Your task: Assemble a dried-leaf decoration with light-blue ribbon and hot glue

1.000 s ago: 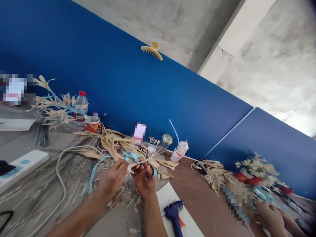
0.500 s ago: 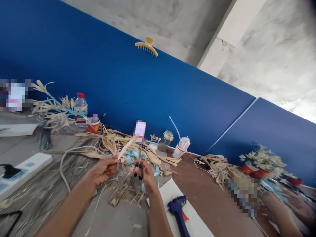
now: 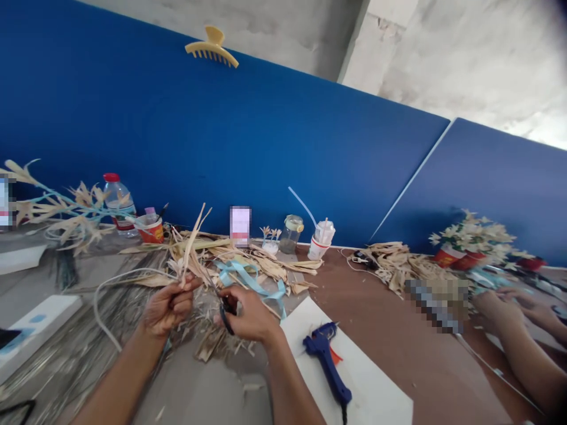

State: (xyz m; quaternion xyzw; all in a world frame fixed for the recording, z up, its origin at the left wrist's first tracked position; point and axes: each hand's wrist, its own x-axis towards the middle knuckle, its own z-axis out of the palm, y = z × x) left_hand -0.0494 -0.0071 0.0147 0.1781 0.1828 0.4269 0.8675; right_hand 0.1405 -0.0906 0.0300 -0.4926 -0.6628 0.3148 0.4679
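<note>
Pinched in my left hand (image 3: 170,307) is a dried corn husk flower (image 3: 191,254), its pale pointed strips standing up above the fingers. My right hand (image 3: 248,313) grips black-handled scissors (image 3: 225,310), and their blades point up and left at the husk. Whether the blades touch it I cannot tell. Behind both hands lies a heap of dried husks (image 3: 266,268) with a light-blue ribbon (image 3: 243,274) across it. Small husk scraps (image 3: 215,342) are scattered on the table below my hands.
A blue glue gun (image 3: 328,360) rests on a white board (image 3: 376,389) at right. Left are a power strip (image 3: 39,330), a white cable (image 3: 100,301) and a red-capped bottle (image 3: 119,203). A phone, jar (image 3: 291,235) and cup (image 3: 318,248) line the blue partition. Another person's hands (image 3: 500,307) work far right.
The scissors have swung from upright towards the left and come close to the husk in my left hand. My right hand has moved left and turned. The camera view has shifted.
</note>
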